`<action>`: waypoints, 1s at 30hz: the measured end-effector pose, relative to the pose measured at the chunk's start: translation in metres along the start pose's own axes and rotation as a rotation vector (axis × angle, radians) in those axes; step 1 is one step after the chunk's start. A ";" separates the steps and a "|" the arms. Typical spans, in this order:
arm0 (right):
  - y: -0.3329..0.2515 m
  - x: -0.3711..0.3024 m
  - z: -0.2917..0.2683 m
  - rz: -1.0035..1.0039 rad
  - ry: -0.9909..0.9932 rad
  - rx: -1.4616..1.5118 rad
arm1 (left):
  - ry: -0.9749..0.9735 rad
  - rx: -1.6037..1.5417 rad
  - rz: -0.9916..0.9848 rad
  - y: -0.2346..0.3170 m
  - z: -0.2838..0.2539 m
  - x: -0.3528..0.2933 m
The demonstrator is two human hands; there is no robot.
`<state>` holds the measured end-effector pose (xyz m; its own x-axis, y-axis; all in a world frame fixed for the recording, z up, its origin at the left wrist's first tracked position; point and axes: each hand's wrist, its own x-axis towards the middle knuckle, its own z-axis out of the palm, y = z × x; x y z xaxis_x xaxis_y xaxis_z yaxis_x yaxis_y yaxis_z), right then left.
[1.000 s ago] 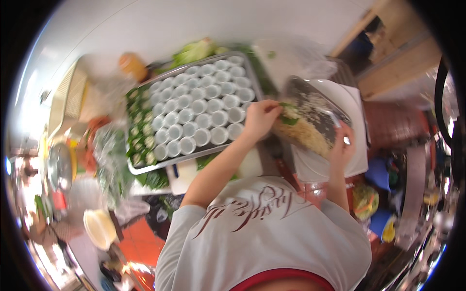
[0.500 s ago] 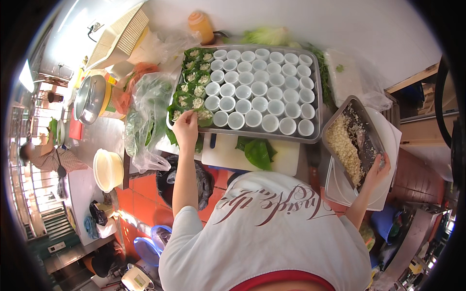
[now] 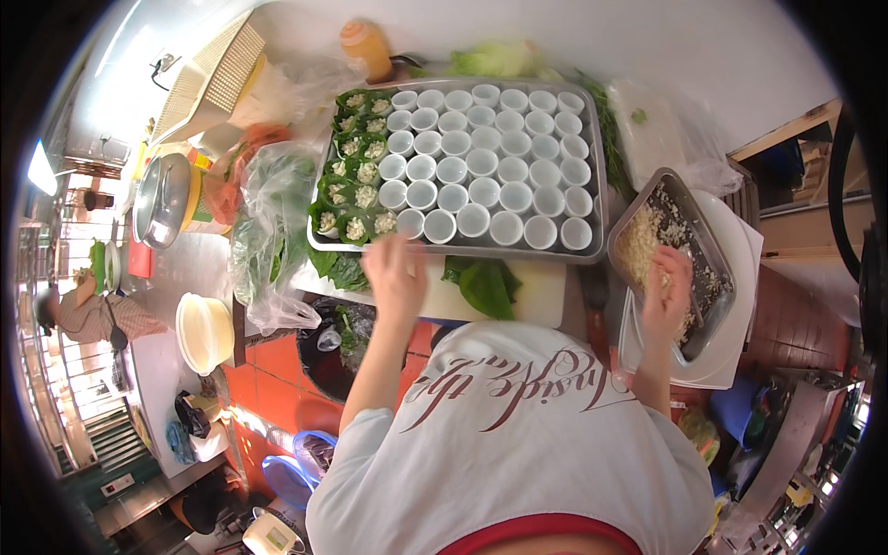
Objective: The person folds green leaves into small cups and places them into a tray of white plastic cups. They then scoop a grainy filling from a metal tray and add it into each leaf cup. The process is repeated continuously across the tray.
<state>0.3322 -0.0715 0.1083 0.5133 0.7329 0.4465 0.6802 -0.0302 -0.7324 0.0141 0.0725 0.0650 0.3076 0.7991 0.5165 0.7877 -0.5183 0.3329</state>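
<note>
A metal tray holds rows of small white cups. The cups in its two left columns are lined with green leaves and filled with chopped white pieces. My left hand is at the tray's near edge, just below the front filled cups; motion smears its fingers. To the right, my right hand reaches into a tilted metal pan of chopped white filling. Its fingers are bent together over the filling, and whatever they pinch is hidden.
Green leaves lie on a white cutting board in front of the tray. Left of it is a plastic bag of greens. A black-lined bin stands below. An orange-yellow bottle stands behind. Another person is far left.
My left hand has drawn back from the front left cups, nearer and to the right. My right hand has moved from the pan's right rim leftward into the filling.
</note>
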 end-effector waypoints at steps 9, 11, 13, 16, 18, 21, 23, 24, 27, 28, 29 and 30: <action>-0.019 -0.018 0.045 0.009 -0.249 0.225 | -0.423 -0.417 -0.299 0.046 0.033 -0.052; -0.025 -0.019 0.052 0.014 -0.294 0.254 | -0.399 -0.430 -0.254 0.043 0.035 -0.052; -0.032 -0.021 0.057 0.002 -0.339 0.308 | -0.286 -0.420 -0.141 0.044 0.032 -0.053; -0.034 -0.025 0.068 -0.069 -0.481 0.399 | -0.341 -0.640 -0.213 0.051 0.018 -0.049; -0.044 -0.027 0.075 0.067 -0.635 0.522 | -0.390 -1.295 -0.724 0.061 0.013 -0.047; -0.041 -0.039 0.092 0.333 -0.731 0.787 | -0.421 -1.636 -0.916 0.075 0.009 -0.040; -0.038 -0.044 0.098 0.637 -0.770 0.997 | -0.453 -1.647 -0.905 0.083 0.007 -0.034; -0.036 -0.043 0.099 0.608 -0.756 0.996 | -0.445 -1.717 -0.907 0.090 0.005 -0.030; -0.031 -0.035 0.097 0.595 -0.713 0.999 | -0.337 -1.659 -0.947 0.085 0.014 -0.030; -0.033 -0.033 0.095 0.642 -0.704 1.008 | -0.320 -1.706 -0.972 0.087 0.010 -0.022; -0.034 -0.031 0.092 0.689 -0.694 1.017 | -0.303 -1.709 -0.977 0.088 0.012 -0.022; -0.037 -0.031 0.091 0.654 -0.655 0.928 | -0.286 -1.712 -0.982 0.089 0.014 -0.022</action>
<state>0.2439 -0.0316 0.0747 0.0819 0.9613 -0.2629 -0.3428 -0.2206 -0.9132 0.0845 0.0128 0.0719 0.3647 0.8665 -0.3408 -0.4736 0.4878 0.7333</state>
